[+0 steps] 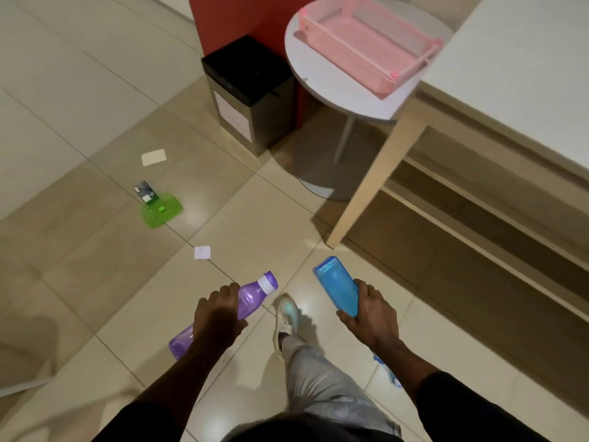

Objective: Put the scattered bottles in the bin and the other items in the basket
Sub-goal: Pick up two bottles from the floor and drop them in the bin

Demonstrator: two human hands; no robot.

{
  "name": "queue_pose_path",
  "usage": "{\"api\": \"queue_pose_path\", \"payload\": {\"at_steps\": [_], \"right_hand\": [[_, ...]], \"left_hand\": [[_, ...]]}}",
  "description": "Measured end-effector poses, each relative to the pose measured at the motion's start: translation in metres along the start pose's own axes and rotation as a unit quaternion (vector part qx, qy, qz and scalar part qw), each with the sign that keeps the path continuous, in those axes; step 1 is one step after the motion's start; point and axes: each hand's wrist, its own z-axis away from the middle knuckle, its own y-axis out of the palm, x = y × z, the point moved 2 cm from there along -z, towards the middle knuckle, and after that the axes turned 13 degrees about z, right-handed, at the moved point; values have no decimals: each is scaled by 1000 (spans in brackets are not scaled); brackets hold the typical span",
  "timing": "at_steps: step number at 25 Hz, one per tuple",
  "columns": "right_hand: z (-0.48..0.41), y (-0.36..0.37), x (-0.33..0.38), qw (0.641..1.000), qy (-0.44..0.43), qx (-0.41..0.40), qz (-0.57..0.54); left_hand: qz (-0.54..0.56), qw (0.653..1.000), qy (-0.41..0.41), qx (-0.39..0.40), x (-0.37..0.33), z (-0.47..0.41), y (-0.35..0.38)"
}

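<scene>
Fingers (230,289) of left hand (220,311) curl round purple bottle (251,293); right hand (371,309) grips blue bottle (336,285). Both bottles are held above floor (79,90), well apart from black bin (248,90). Pink basket (360,43) sits on round desk (306,74) beside bin. Green lid (159,212) lies on floor.

- A glossy beige tiled floor (79,90), crossed by dark grout lines, shows patches of glare;
- A red panel (229,20) rises at the far side;
- A round white table (334,94) stands on a slim pedestal (345,135) and a grey disc base (318,180);
- A thin cable (310,188) curves along the base's near edge;
- At right, a white-topped table (526,74) on a pale wooden leg (366,186), with wooden rails (478,199) beneath; its corner overlaps the round table in this view.
</scene>
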Motion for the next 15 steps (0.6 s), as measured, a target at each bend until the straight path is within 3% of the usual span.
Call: {"api": "queue_pose_path", "payload": {"at_steps": [7,15], "right_hand": [[-158,-78,68,994,-103,-15,36],[-296,-142,149,992,-116,-38,12]], "left_hand": [[48,995,-80,-35,37,-114,-90],[90,985,-121,-80,93,-236,-155]]}}
